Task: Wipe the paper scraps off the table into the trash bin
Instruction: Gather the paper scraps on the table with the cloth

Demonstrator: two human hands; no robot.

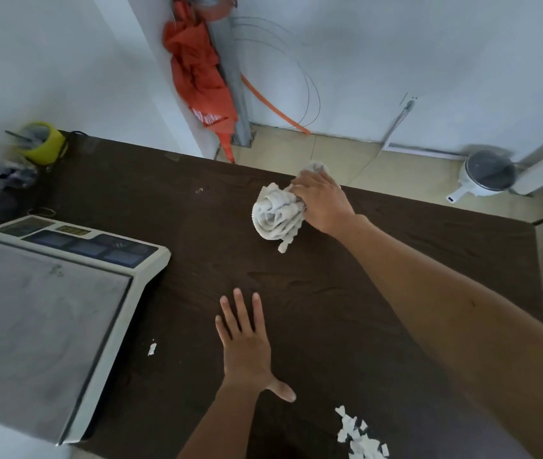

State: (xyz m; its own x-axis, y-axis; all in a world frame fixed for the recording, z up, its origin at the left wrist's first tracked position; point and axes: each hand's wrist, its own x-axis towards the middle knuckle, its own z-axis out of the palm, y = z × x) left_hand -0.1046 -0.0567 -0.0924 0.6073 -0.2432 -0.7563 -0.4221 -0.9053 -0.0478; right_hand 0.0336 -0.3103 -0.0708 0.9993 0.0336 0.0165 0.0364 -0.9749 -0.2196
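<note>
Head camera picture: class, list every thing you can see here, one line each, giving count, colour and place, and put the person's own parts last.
table: one, dark brown, fills the middle
cloth: one, whitish, bunched, far part of the table
paper scraps: one pile, white, near edge at right
stray scrap: one, white, beside the scale
scale: one, grey pan with white body, left on the table
tape roll: one, yellow, far left corner, blurred
umbrella: one, orange, leaning in the wall corner
hose: one, orange, along the wall behind the table
pot: one, white with dark lid, on the floor at right
left hand: open, flat on the table
right hand: gripping the cloth
trash bin: none in view
</note>
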